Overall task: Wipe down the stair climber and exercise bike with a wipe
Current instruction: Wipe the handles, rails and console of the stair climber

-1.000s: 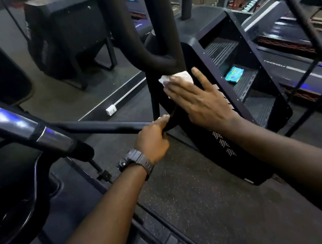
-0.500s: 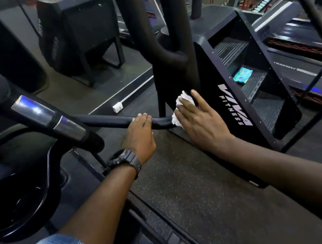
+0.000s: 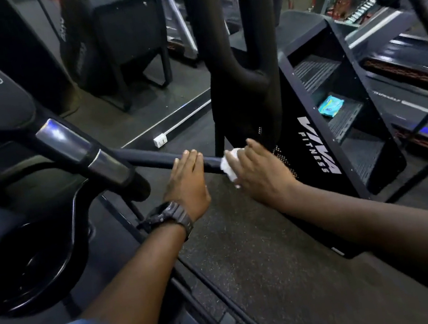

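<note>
We stand over the black stair climber, its side panel lettered in white and its ribbed steps rising at our right. A dark handlebar runs from the chromed joint at left toward that panel. Our left hand lies over the bar, fingers side by side and draped across its top, wrapping it loosely; whether the thumb closes underneath is hidden from us. Our right hand sits just beside it at the bar's end, fingers a little spread and bent down over the white wipe, pressing the bunched cloth against the bar's tip where it meets the climber's frame. The wipe shows between the two hands, mostly covered by our palm. On a middle step lies a small blue packet, well apart from both hands.
</note>
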`<state>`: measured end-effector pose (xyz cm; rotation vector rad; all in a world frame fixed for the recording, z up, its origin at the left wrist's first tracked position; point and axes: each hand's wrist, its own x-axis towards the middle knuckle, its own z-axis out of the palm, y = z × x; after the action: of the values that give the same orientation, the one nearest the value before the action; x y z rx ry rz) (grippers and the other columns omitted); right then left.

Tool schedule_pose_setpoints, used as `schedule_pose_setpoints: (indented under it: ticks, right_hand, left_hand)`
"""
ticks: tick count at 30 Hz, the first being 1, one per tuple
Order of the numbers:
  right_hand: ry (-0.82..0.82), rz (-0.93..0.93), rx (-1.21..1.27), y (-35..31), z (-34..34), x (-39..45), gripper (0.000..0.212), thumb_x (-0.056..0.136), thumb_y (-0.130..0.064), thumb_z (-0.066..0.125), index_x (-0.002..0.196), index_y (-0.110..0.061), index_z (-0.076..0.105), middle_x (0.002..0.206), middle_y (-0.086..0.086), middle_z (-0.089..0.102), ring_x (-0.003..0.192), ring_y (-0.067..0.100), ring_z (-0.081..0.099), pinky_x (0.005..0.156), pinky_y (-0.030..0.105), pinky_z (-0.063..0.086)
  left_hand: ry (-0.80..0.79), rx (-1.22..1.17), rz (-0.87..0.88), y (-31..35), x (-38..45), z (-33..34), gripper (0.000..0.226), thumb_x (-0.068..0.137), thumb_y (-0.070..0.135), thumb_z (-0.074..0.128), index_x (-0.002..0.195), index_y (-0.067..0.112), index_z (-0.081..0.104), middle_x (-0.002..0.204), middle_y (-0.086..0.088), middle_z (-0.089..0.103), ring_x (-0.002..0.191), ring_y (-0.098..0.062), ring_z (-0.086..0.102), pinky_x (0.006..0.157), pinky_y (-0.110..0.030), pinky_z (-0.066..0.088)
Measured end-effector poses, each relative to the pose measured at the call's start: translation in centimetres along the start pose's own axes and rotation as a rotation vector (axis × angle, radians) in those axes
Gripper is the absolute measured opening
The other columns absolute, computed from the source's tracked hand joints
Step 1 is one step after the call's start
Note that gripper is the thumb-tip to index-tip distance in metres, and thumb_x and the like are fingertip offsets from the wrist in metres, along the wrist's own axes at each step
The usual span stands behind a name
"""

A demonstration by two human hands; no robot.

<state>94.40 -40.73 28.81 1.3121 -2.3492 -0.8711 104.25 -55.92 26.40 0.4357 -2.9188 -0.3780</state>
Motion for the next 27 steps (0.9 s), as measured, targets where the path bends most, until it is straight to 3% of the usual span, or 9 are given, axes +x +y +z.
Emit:
schedule_pose_setpoints:
  ticks: [3,5,7,10,14,17,19,23,27]
  right_hand:
    - [0.025,0.061,0.233,-3.7,-1.5,3.0,0.064,0.102,-0.040,0.026,0.154,-0.006,0.012,0.111,0.012,0.061,0.093,0.025,0.060,0.083,0.040,0.042]
    - [0.026,0.052,0.307,-3.5,-1.6,2.9,0.059,0.098,-0.026,0.022,0.152,-0.005,0.025,0.101,0.010,0.062,0.083,0.024,0.061,0.076,0.038,0.044]
    - [0.105,0.001,0.234,-1.8,-0.3,0.9,0.055,0.095,-0.017,0.022,0.142,0.001,0.043,0.102,0.015,0.065,0.088,0.031,0.064,0.091,0.043,0.047]
    - [0.231,-0.010,-0.033,2.4,1.2,-2.2,0.048,0.097,-0.015,0.027,0.132,0.006,0.051,0.121,0.022,0.061,0.120,0.038,0.054,0.119,0.050,0.022]
    - [0.272,-0.032,-0.146,2.6,0.5,-1.5,0.055,0.094,-0.018,0.019,0.133,0.005,0.052,0.126,0.022,0.059,0.126,0.039,0.049,0.120,0.050,0.016]
    - [0.158,0.037,0.147,-2.2,0.4,-0.3,0.061,0.091,-0.021,0.020,0.140,0.001,0.047,0.131,0.023,0.058,0.119,0.039,0.056,0.110,0.048,0.038]
    - [0.173,0.031,0.295,-2.5,0.7,-0.3,0.060,0.092,-0.019,0.019,0.142,0.000,0.044,0.131,0.022,0.057,0.115,0.038,0.057,0.108,0.047,0.040]
    - [0.447,-0.080,0.225,3.3,2.8,-3.4,0.039,0.103,-0.012,0.036,0.136,0.000,0.053,0.137,0.016,0.056,0.130,0.032,0.051,0.113,0.045,0.035]
    - [0.624,-0.139,0.135,8.7,1.9,-4.9,0.040,0.108,-0.014,0.031,0.145,-0.008,0.044,0.154,0.003,0.039,0.144,0.018,0.033,0.115,0.041,0.033]
  left_hand:
    - [-0.019,-0.021,-0.019,-0.3,0.1,-0.2,0.081,0.089,0.007,0.057,0.158,0.011,0.015,0.167,-0.004,0.013,0.155,-0.018,0.007,0.127,-0.036,0.003]
    - [-0.034,0.006,-0.025,-0.1,0.3,-0.4,0.084,0.086,0.009,0.059,0.158,0.013,0.016,0.167,-0.002,0.014,0.155,-0.017,0.007,0.127,-0.039,0.003]
    - [-0.034,0.032,-0.042,0.2,0.3,-0.5,0.083,0.087,0.012,0.059,0.158,0.013,0.017,0.167,-0.001,0.015,0.155,-0.016,0.008,0.127,-0.041,0.003]
    - [-0.025,0.044,-0.057,0.4,0.3,-0.7,0.082,0.088,0.014,0.057,0.158,0.012,0.016,0.167,-0.001,0.015,0.154,-0.016,0.008,0.127,-0.041,0.002]
    - [-0.022,0.022,-0.048,0.7,0.6,-0.8,0.079,0.088,0.011,0.056,0.157,0.010,0.018,0.166,-0.002,0.018,0.154,-0.017,0.010,0.127,-0.037,0.002]
    - [-0.021,-0.043,-0.056,0.7,0.6,-0.8,0.077,0.089,0.007,0.056,0.157,0.010,0.020,0.166,-0.004,0.018,0.154,-0.018,0.012,0.126,-0.034,0.007]
    - [-0.036,-0.064,-0.042,0.3,0.6,-0.9,0.077,0.089,0.005,0.056,0.157,0.011,0.020,0.166,-0.004,0.017,0.154,-0.017,0.011,0.126,-0.034,0.010]
    - [-0.058,-0.077,-0.038,0.0,0.5,-1.3,0.076,0.090,0.005,0.054,0.157,0.011,0.019,0.167,-0.002,0.015,0.154,-0.017,0.009,0.126,-0.033,0.012]
    - [-0.055,-0.086,-0.029,-0.2,0.6,-0.9,0.077,0.088,0.008,0.057,0.157,0.009,0.021,0.166,-0.004,0.018,0.155,-0.018,0.010,0.126,-0.032,0.009]
